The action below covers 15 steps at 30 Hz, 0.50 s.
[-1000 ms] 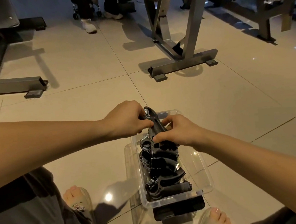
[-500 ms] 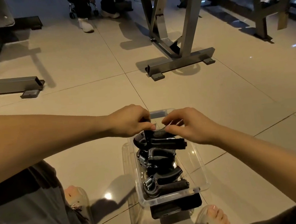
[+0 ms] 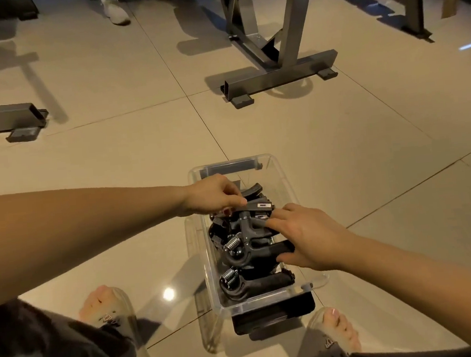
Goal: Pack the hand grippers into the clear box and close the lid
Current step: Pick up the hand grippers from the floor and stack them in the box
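While reaching into clear box (image 3: pixel 269 301) on tile floor (image 3: pixel 140 158), pinching grey handle of top hand gripper (image 3: pixel 258 205) w/ L hand (image 3: pixel 213 196), thumb + fingers clamped on it. Pressing stacked hand grippers (image 3: pixel 256 284) beneath fingers w/ R hand (image 3: pixel 309 237), fingers straight. All inside box.
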### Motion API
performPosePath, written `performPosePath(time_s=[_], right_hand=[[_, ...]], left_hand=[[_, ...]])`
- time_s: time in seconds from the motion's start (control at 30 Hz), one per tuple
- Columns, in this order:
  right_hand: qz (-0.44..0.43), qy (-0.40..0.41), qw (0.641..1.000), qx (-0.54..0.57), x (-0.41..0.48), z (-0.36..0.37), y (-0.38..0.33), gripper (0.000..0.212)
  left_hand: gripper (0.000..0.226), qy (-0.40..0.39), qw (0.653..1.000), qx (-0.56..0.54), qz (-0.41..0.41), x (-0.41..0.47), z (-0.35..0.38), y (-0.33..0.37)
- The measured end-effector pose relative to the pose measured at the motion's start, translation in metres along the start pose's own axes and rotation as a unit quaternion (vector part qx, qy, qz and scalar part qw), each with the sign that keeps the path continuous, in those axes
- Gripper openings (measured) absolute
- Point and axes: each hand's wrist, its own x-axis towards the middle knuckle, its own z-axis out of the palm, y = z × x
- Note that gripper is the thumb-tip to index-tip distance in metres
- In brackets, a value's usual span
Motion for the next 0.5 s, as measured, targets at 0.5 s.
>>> performPosePath(time_s=[0.5], right_hand=[[-0.022,-0.058,0.997,0.039,0.006,0.061,-0.015,0.061]], left_hand=[[0.091,-0.030,0.926,0.372,0.064,0.038,0.019,-0.049]])
